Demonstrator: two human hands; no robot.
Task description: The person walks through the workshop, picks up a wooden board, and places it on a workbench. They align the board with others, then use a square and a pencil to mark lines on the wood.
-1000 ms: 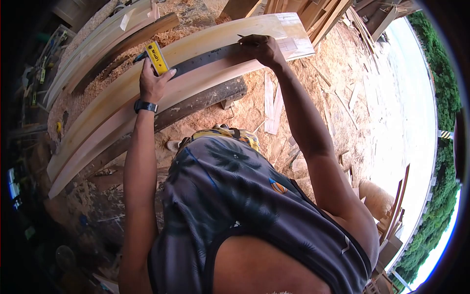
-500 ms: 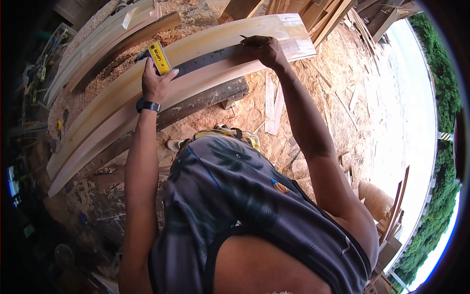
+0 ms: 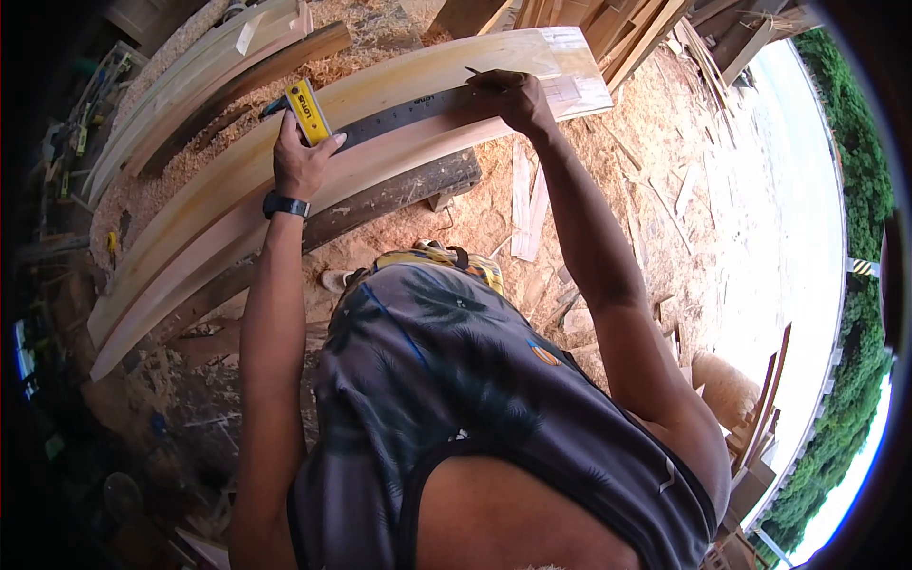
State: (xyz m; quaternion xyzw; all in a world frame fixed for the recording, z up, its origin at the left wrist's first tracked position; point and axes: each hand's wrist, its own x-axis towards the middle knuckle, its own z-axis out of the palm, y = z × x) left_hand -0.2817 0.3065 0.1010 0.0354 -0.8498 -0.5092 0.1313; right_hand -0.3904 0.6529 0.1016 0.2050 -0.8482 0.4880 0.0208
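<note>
Two hands are working on the pale board [image 3: 228, 204], which is lying on a dark timber [image 3: 399, 195] above ground covered in sawdust [image 3: 655, 152].

Left hand [image 3: 302, 160], with a watch [image 3: 283, 205] on the wrist, is closing firmly around the square [image 3: 361, 132]. Its fingers are wrapping the yellow stock [image 3: 306, 109] and pressing it onto the board's face, about midway along its length. The steel blade [image 3: 408, 115] is running lengthwise across the face toward the board's far end.

Right hand [image 3: 521, 97] is pinching a pencil [image 3: 471, 71], fingers shut on it, knuckles resting on the blade's outer end. The pencil is sitting just beside the blade, close to the board's long far edge. Whether its tip is touching wood cannot be told.

Risks, as judged:
- The stock is being held by one hand only. Any easing of that grip could be letting the blade swing, throwing a line off true.
- The right hand is bearing on the blade's end, and sideways pressure there could be shifting the square.
- The board is resting unclamped on the timber, so leaning on it could be rocking or sliding it.
- Loose sawdust and offcuts [image 3: 524, 204] are lying underfoot, so footing could be slipping.
- Sawdust under the blade could be lifting it off the face.
</note>
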